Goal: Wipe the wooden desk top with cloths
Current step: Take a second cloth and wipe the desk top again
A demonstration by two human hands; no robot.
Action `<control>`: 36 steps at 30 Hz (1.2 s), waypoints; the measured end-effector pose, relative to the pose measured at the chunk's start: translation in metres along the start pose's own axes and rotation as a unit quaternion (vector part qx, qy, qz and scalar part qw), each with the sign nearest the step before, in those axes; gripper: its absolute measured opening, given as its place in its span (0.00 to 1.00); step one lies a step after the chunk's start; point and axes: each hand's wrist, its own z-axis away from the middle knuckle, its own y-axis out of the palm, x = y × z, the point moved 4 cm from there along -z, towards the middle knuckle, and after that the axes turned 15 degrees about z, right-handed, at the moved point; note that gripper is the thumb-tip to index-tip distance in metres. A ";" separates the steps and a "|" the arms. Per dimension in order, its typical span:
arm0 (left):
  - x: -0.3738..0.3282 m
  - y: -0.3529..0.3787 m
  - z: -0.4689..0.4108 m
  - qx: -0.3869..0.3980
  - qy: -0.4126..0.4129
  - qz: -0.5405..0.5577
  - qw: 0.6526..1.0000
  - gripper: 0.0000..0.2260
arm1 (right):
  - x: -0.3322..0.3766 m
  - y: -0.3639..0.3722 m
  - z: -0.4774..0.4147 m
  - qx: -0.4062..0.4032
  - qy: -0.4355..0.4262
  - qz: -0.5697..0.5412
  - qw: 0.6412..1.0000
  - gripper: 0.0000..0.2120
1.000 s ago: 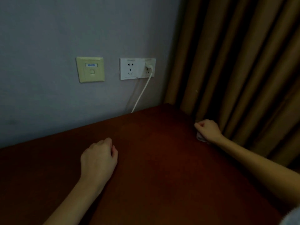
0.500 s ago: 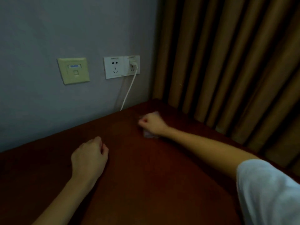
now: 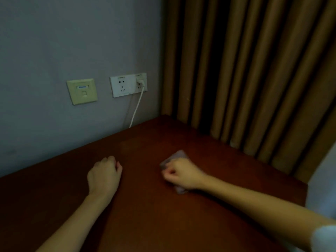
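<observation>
Brown curtain (image 3: pixel 254 70) hangs in folds along the right and far side, meeting the grey wall (image 3: pixel 72 42) at the corner. The dark red-brown wooden desk (image 3: pixel 154 215) fills the lower half, with its far edge against the wall and its right edge by the curtain.

Two bare forearms reach over the desk, the right one coming out of a pale sleeve (image 3: pixel 325 237). The left hand (image 3: pixel 104 173) rests knuckles-up near the middle of the desk. Its fingers are curled into a loose fist, and what its palm covers cannot be told. The right hand (image 3: pixel 182 174) lies just to its right, apart from it, with fingers and thumb closed round the cloth (image 3: pixel 179 155) and pressing it to the wood.

On the wall are a white socket (image 3: pixel 127 85) and, left of it, a yellowed plate (image 3: pixel 82 91).

The cloth is pale and bunched, mostly under the right hand. One fold pokes out beyond the knuckles and another below the wrist.

A white cable (image 3: pixel 136 108) drops from a plug (image 3: pixel 140 81) in the socket to behind the desk's far edge
</observation>
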 end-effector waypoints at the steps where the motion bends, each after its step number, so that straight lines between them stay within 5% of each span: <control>1: -0.006 -0.001 0.007 0.012 0.001 -0.003 1.000 0.10 | 0.020 0.003 -0.015 -0.003 -0.036 0.003 0.999 0.17; 4: -0.033 -0.002 0.038 0.053 0.016 -0.012 0.998 0.09 | 0.027 0.003 -0.058 -0.009 0.000 -0.010 1.000 0.16; 8: -0.075 0.007 0.073 0.076 0.049 0.007 0.996 0.08 | -0.052 0.003 -0.073 -0.001 0.138 -0.023 0.990 0.14; 16: -0.081 0.018 0.078 0.048 0.059 0.028 0.997 0.10 | -0.182 -0.035 0.090 -0.055 0.332 -0.047 0.941 0.25; 20: -0.083 0.019 0.078 0.037 0.064 0.025 0.997 0.10 | -0.132 -0.037 0.127 -0.051 0.300 -0.046 0.951 0.21; 25: -0.084 0.019 0.077 0.040 0.060 0.016 0.997 0.10 | 0.005 -0.013 0.086 -0.026 0.019 -0.002 0.999 0.16; 27: -0.082 0.019 0.076 0.038 0.056 0.014 0.998 0.10 | 0.039 0.000 0.053 -0.019 -0.010 -0.010 1.000 0.17; 32: -0.076 0.019 0.074 0.043 0.055 0.033 0.997 0.11 | -0.012 -0.015 0.023 -0.011 0.148 -0.040 0.988 0.15; 36: -0.074 0.019 0.075 0.044 0.056 0.048 0.996 0.12 | -0.118 -0.032 0.084 -0.041 0.354 -0.027 0.934 0.17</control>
